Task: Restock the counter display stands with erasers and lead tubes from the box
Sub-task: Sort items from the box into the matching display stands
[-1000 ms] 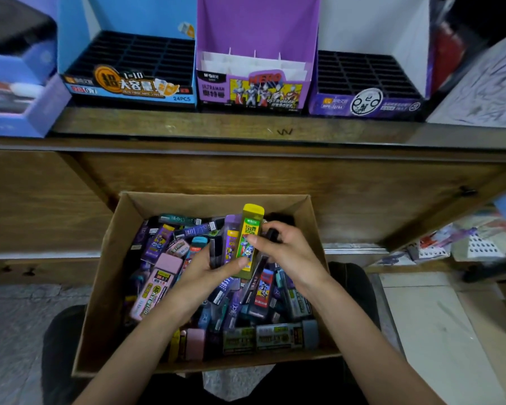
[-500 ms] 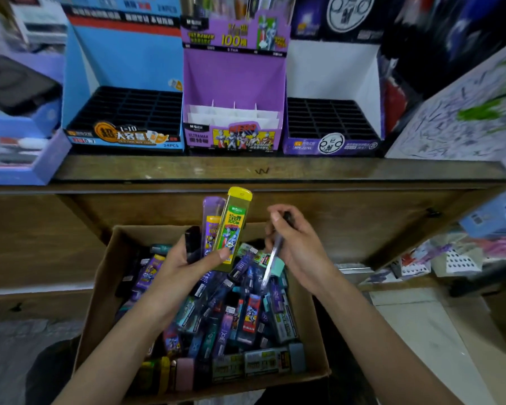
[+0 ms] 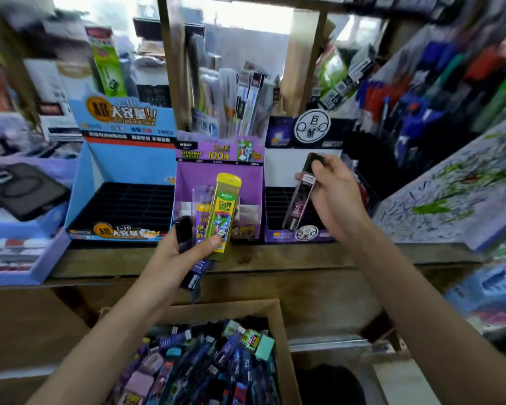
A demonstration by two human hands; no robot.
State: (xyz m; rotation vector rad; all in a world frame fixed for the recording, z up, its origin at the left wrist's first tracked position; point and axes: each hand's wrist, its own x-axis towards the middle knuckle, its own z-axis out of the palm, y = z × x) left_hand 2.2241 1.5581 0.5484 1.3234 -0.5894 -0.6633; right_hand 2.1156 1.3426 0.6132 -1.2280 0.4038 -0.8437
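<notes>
My left hand (image 3: 184, 252) grips a bunch of lead tubes in front of the purple display stand (image 3: 219, 171): a yellow-capped tube (image 3: 223, 211), a purple tube (image 3: 202, 204) and dark tubes below. My right hand (image 3: 332, 194) pinches one dark lead tube (image 3: 301, 197) over the black grid of the dark purple stand (image 3: 278, 206) at the right. A blue stand (image 3: 123, 206) with an empty black grid sits at the left. The cardboard box (image 3: 284, 346), full of erasers and lead tubes, lies below the counter.
The wooden counter (image 3: 275, 258) carries the three stands. A lilac tray (image 3: 27, 258) with a dark case sits at the far left. A scribbled test pad (image 3: 450, 194) leans at the right. Hanging pen packs crowd the shelves behind.
Both hands have risen from the box to the counter stands. The left carried its bunch of tubes up; the right lifted a dark tube over the right stand. The view tilted upward.
</notes>
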